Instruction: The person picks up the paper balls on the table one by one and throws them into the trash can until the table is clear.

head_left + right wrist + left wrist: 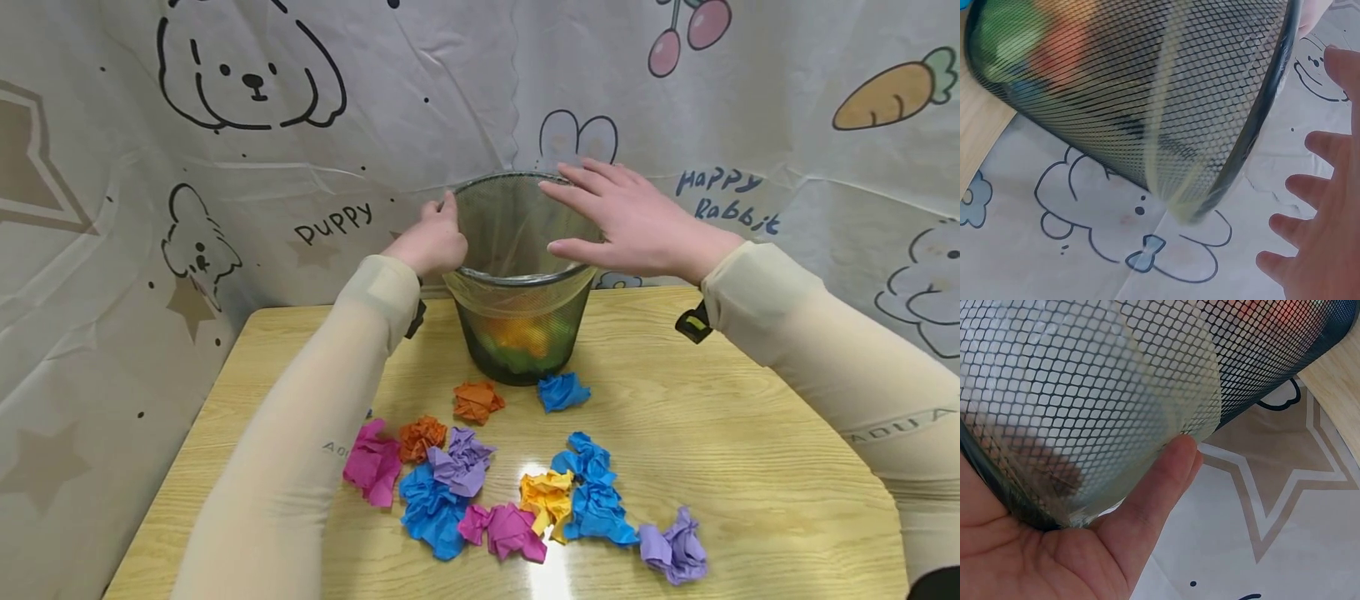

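A dark wire-mesh wastebasket (487,337) stands upright at the table's back, a clear liner bag (480,293) folded down over its rim. Orange, yellow and green crumpled paper shows through the mesh near its bottom. My left hand (435,240) grips the rim at the left; in the left wrist view the thumb (1169,478) lies outside over the bag's folded edge, and other fingers show through the mesh. My right hand (637,223), fingers spread, hovers over the right of the rim. From the right wrist view, that hand (1329,231) is apart from the basket and holds nothing.
Crumpled paper balls lie in front of the basket: orange (477,402), blue (562,392), pink (372,462), purple (461,461), yellow (546,497) and several more. A printed cloth (450,83) hangs behind the wooden table (750,433).
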